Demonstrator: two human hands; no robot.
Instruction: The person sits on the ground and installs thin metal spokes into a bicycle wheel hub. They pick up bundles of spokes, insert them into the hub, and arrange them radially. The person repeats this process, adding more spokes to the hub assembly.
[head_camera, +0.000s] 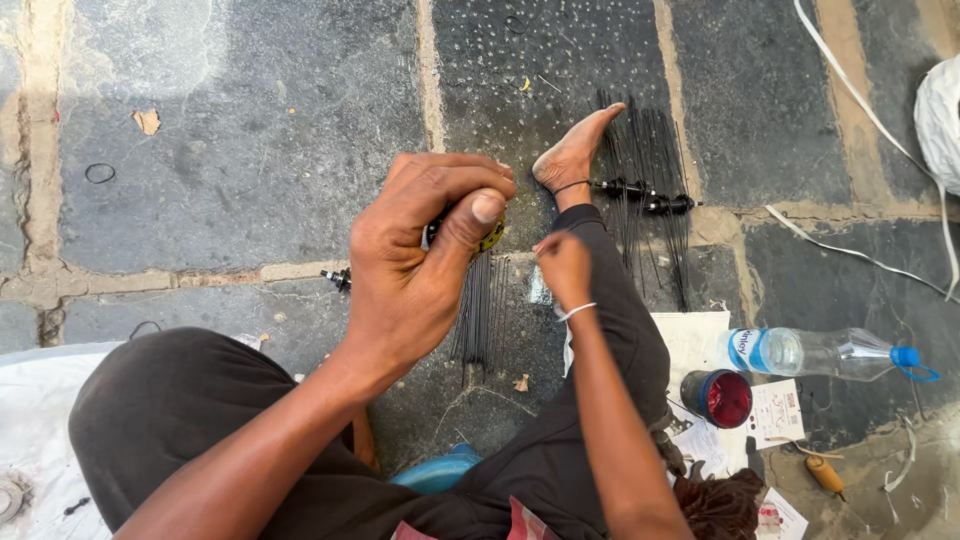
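My left hand (420, 260) is closed around a small hub-like part (490, 237) with a yellowish-green rim, raised in front of me; a fan of thin black spokes (480, 315) hangs down from it. My right hand (563, 268) is lower and to the right, fingers pinched together near the spokes; what it pinches is too small to make out. My bare right foot (575, 152) stretches out on the stone floor.
A bundle of black spokes with two black hubs (645, 195) lies beyond the foot. A plastic bottle with a blue cap (820, 352), a small cup of red stuff (722, 397), papers and white cord (860, 255) lie on the right. A white sheet (35, 420) lies left.
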